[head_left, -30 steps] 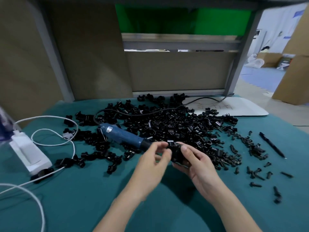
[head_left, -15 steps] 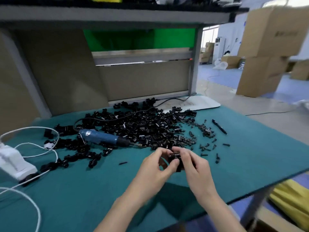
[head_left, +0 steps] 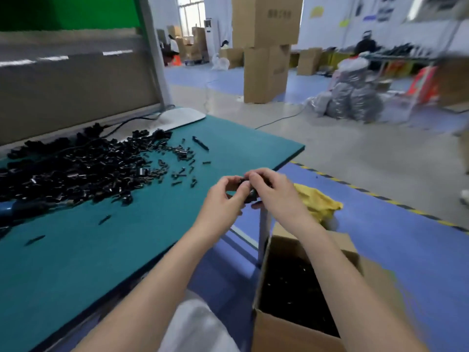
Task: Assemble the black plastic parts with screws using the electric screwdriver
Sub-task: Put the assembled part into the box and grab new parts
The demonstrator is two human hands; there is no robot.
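Small black plastic part (head_left: 250,193) was pinched by left hand (head_left: 220,198) and right hand (head_left: 275,193) together. Was held near the teal table (head_left: 121,250)'s edge.

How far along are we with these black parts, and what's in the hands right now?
Done: the cardboard box beside the table holds dark pieces, probably finished ones; blur hides detail. In hand: left hand and right hand both grip one black part near the table edge. Left: a large pile of black parts and loose screws on the table; the electric screwdriver lies idle.
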